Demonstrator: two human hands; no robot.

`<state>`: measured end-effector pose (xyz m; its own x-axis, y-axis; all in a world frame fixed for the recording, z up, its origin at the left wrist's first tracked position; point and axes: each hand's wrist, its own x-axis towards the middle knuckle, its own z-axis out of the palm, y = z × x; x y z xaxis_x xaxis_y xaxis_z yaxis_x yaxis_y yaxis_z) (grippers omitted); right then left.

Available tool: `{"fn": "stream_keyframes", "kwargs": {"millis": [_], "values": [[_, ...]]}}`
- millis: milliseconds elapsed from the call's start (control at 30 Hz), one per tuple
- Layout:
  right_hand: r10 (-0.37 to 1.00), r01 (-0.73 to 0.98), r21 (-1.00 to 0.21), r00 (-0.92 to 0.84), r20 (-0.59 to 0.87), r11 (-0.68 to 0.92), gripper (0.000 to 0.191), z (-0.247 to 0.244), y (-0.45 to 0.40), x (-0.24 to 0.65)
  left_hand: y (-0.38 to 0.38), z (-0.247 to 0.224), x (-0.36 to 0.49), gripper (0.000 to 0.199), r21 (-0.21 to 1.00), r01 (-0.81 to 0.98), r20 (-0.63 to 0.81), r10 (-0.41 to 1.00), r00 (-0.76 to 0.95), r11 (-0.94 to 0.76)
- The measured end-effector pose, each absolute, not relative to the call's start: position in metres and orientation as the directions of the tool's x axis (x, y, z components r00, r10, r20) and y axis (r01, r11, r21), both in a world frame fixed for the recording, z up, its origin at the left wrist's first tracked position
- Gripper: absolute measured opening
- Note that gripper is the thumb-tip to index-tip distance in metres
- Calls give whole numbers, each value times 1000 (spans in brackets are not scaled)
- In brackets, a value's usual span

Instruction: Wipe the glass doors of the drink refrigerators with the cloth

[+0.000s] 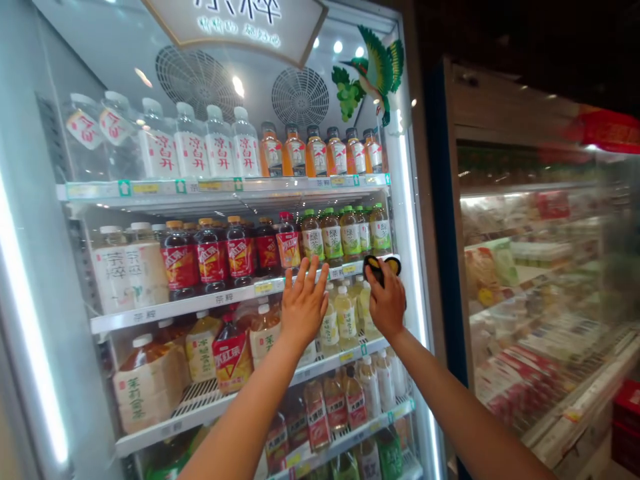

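My left hand [305,300] is raised with its fingers spread and holds nothing. It is in front of the middle shelf's front rail, just below the red-capped bottle [289,241] and the green tea bottles [331,235]. Whether its palm touches the glass front, I cannot tell. To its right, my right hand [387,303] grips a small black object with two rounded, yellowish-centred loops [392,265]; its exact kind is unclear. This hand is near the right end of the same rail, in front of pale yellow drink bottles [346,312].
The lit drinks cooler [416,220] holds several shelves of bottles. Clear water bottles [186,141] and orange drinks [316,152] stand on top; large jugs [145,383] sit lower left. An open chilled case [525,280] with packaged goods is at right. Red boxes [626,423] lie lower right.
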<state>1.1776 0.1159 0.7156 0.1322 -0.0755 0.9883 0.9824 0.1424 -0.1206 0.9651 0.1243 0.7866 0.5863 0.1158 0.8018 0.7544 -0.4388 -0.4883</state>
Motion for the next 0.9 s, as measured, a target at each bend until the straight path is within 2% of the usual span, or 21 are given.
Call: {"fn": "stream_keyframes", "kwargs": {"millis": [67,133,200,300,367,433,533,667,800,900], "values": [[-58,978,12,0,998,206,66,715,116,1172,125,786,965,77,-493,747,808,84,584,-447],[-28,968,73,-68,997,238,64,733,118,1173,127,786,967,82,-494,738,813,56,579,-459],[-17,975,25,-22,1000,222,61,756,121,1186,128,786,969,87,-486,732,820,40,571,-478],[-39,980,-138,145,989,144,56,774,126,1215,131,785,971,90,-463,722,833,26,552,-514],[-57,969,-226,232,971,96,56,765,127,1230,132,783,971,90,-456,709,837,11,547,-538],[-58,962,-264,268,962,71,59,747,126,1235,133,782,973,89,-464,685,831,-8,556,-562],[1,975,-203,204,979,90,62,729,122,1228,136,781,981,88,-487,640,809,-31,587,-593],[95,987,-81,68,993,140,56,755,119,1234,138,782,1001,88,-536,593,766,-51,640,-601],[102,987,-152,147,984,45,50,782,121,1266,138,784,1024,93,-584,573,735,-73,674,-575],[73,989,-142,139,988,46,52,768,122,1277,138,783,1037,93,-593,588,738,-77,671,-551]]}}
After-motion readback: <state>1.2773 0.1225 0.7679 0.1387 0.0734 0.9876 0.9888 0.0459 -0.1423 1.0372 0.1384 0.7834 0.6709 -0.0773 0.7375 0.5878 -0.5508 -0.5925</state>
